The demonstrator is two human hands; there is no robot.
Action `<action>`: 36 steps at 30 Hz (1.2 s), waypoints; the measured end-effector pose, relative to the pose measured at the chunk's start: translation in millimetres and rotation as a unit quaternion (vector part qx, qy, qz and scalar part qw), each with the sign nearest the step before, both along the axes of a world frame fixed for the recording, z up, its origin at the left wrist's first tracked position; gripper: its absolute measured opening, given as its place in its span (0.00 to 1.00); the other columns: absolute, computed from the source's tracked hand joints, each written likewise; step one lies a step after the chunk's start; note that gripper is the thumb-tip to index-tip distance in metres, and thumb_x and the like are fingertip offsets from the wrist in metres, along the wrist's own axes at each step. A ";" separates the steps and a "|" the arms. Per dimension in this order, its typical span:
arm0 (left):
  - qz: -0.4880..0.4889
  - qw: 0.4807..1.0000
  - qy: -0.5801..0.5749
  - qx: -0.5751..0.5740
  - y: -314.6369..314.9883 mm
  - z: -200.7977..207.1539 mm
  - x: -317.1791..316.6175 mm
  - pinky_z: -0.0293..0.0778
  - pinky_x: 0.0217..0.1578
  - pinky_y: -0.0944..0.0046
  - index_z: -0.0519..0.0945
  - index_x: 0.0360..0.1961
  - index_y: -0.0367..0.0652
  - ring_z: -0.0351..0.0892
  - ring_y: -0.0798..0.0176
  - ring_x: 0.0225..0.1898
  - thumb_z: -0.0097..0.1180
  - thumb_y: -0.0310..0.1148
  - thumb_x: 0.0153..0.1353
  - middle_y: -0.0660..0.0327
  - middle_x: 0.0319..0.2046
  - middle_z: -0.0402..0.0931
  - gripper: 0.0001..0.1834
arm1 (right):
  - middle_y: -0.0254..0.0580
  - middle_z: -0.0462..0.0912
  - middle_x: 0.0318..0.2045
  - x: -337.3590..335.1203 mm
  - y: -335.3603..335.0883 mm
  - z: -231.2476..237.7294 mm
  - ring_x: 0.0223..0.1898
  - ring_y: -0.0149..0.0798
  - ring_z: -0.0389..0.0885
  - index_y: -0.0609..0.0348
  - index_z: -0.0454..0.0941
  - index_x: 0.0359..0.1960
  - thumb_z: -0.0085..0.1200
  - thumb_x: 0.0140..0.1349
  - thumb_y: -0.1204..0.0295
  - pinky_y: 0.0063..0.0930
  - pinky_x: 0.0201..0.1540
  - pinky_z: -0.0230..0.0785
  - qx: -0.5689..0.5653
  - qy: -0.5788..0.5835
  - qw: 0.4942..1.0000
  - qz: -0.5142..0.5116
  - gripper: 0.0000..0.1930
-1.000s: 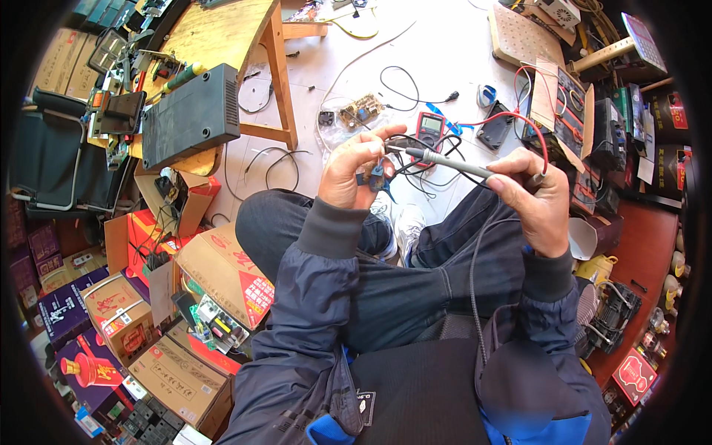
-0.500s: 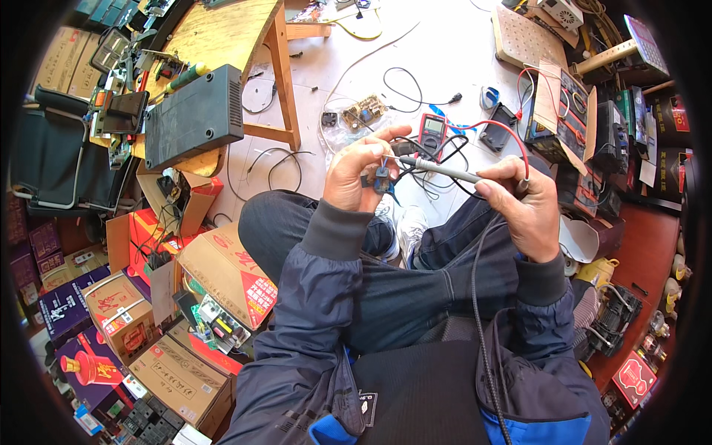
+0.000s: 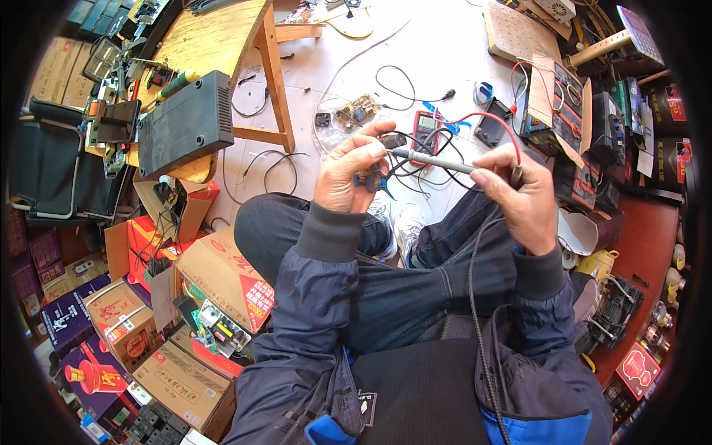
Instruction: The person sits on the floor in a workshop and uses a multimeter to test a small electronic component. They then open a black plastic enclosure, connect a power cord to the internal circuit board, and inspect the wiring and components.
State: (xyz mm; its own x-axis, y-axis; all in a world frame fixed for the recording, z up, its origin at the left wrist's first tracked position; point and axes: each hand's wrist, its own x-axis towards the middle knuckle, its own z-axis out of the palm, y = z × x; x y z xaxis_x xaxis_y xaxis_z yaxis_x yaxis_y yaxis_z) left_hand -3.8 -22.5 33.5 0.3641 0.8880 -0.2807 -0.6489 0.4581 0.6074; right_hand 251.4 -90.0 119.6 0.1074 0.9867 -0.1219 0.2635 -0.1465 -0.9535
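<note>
Above my lap, my left hand (image 3: pixel 350 167) is closed on a small dark blue electrical part (image 3: pixel 373 179), which its fingers partly cover. My right hand (image 3: pixel 518 194) pinches a slim grey test probe (image 3: pixel 434 159) with a black front end. Its tip meets the fingertips of my left hand; what exactly it touches is too small to tell. A red lead (image 3: pixel 504 126) runs from the probe's rear end towards a red-cased multimeter (image 3: pixel 426 127) on the floor beyond my hands. Black wires (image 3: pixel 445 153) loop behind the probe.
A circuit board (image 3: pixel 359 109) and a small black fan (image 3: pixel 322 119) lie on the floor ahead. At the left stands a wooden table (image 3: pixel 211 44) with a black case (image 3: pixel 187 122). Cardboard boxes (image 3: pixel 182 382) crowd the lower left. An open box (image 3: pixel 556 104) holding batteries stands at the right.
The probe has shifted slightly left and its tip now sits closer against the fingers of my left hand. The blue part has tucked lower behind those fingers. The whole view has shifted a little.
</note>
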 end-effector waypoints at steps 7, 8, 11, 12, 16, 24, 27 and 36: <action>0.001 1.000 -0.003 0.006 0.2 -0.2 -1.3 0.75 0.42 0.65 0.83 0.34 0.36 0.80 0.64 0.32 0.65 0.26 0.60 0.44 0.63 0.74 0.04 | 0.40 0.77 0.34 32.0 31.4 30.6 0.36 0.32 0.74 0.76 0.81 0.50 0.37 0.81 0.58 0.28 0.44 0.66 0.213 0.165 0.929 -0.255 0.27; -0.003 1.000 0.003 0.014 0.7 -0.1 -1.5 0.75 0.42 0.65 0.83 0.34 0.36 0.80 0.65 0.32 0.64 0.26 0.60 0.44 0.63 0.74 0.04 | 0.38 0.75 0.32 39.0 32.0 38.7 0.35 0.32 0.73 0.74 0.80 0.49 0.37 0.82 0.57 0.27 0.42 0.66 0.226 0.179 0.936 -0.200 0.27; -0.009 0.999 0.012 0.031 1.5 0.1 -0.2 0.76 0.42 0.65 0.82 0.33 0.36 0.79 0.65 0.32 0.64 0.25 0.60 0.44 0.62 0.75 0.04 | 0.31 0.66 0.24 40.1 29.3 44.8 0.26 0.29 0.67 0.66 0.79 0.43 0.34 0.83 0.52 0.24 0.32 0.62 0.229 0.188 0.948 -0.120 0.28; -0.010 0.999 0.014 0.036 1.6 0.2 0.2 0.76 0.42 0.65 0.82 0.32 0.36 0.79 0.65 0.32 0.64 0.25 0.60 0.44 0.62 0.75 0.04 | 0.31 0.65 0.23 35.1 27.9 41.8 0.25 0.28 0.66 0.65 0.78 0.42 0.34 0.83 0.51 0.24 0.30 0.60 0.220 0.195 0.950 -0.104 0.28; -0.019 0.999 0.017 0.038 1.5 0.5 1.2 0.76 0.43 0.64 0.82 0.32 0.36 0.79 0.65 0.32 0.64 0.25 0.60 0.45 0.61 0.75 0.04 | 0.31 0.69 0.22 4.1 22.5 24.3 0.21 0.25 0.66 0.65 0.78 0.45 0.40 0.83 0.51 0.22 0.26 0.61 0.182 0.216 0.956 -0.083 0.26; -0.020 0.999 0.004 0.034 1.7 -1.0 3.3 0.76 0.41 0.65 0.83 0.33 0.34 0.79 0.66 0.32 0.63 0.21 0.58 0.44 0.60 0.77 0.02 | 0.41 0.84 0.37 -31.9 23.6 6.3 0.36 0.37 0.89 0.66 0.81 0.47 0.56 0.77 0.63 0.28 0.41 0.84 0.092 0.207 0.972 -0.060 0.15; -0.026 0.999 0.000 0.039 2.5 -2.9 3.5 0.76 0.41 0.64 0.83 0.33 0.34 0.79 0.66 0.33 0.63 0.21 0.58 0.45 0.60 0.77 0.02 | 0.40 0.86 0.37 -32.2 25.3 0.9 0.37 0.36 0.90 0.65 0.82 0.47 0.59 0.75 0.65 0.27 0.41 0.84 0.098 0.215 0.970 -0.062 0.13; -0.017 1.000 0.008 0.017 1.8 -2.6 4.3 0.80 0.53 0.58 0.82 0.33 0.35 0.85 0.57 0.48 0.63 0.24 0.60 0.47 0.60 0.76 0.03 | 0.38 0.86 0.38 -39.9 24.6 -8.2 0.41 0.29 0.87 0.64 0.83 0.48 0.65 0.70 0.73 0.22 0.45 0.81 0.079 0.247 0.965 -0.044 0.09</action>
State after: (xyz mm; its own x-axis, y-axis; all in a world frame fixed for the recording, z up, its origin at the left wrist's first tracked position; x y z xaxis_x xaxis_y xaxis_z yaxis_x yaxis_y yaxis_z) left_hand 0.5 -20.7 30.9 0.3907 0.8840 -0.2568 -0.6232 0.4593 0.6330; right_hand 211.5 -65.5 111.4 0.1583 0.9870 -0.0285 -0.2364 0.0099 -0.9716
